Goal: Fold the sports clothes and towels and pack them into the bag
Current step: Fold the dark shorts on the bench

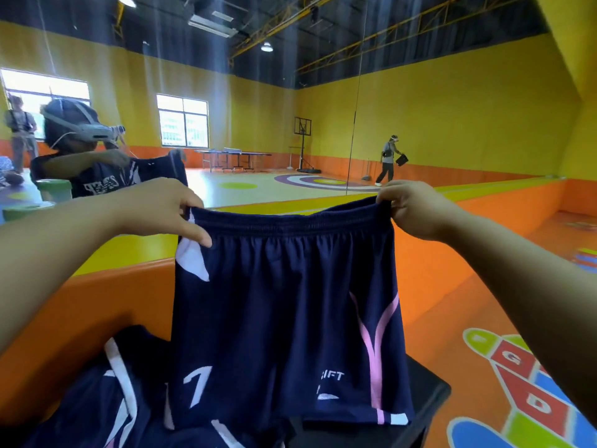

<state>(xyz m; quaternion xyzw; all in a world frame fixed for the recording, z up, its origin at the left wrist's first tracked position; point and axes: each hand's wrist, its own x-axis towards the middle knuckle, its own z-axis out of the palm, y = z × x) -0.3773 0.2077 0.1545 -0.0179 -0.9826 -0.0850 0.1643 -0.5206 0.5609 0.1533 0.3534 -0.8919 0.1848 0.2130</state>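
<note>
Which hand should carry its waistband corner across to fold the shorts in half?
Left, probably: the left hand pinches its corner above the clothes pile, the right hand above bare black surface, so swinging left toward right keeps the shorts off the pile.

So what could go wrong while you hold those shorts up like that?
The left hand and right hand only pinch the waistband corners of the navy shorts, so one corner might slip free. The hanging hem sits right by the loose navy clothes below and could drag or tangle them.
</note>
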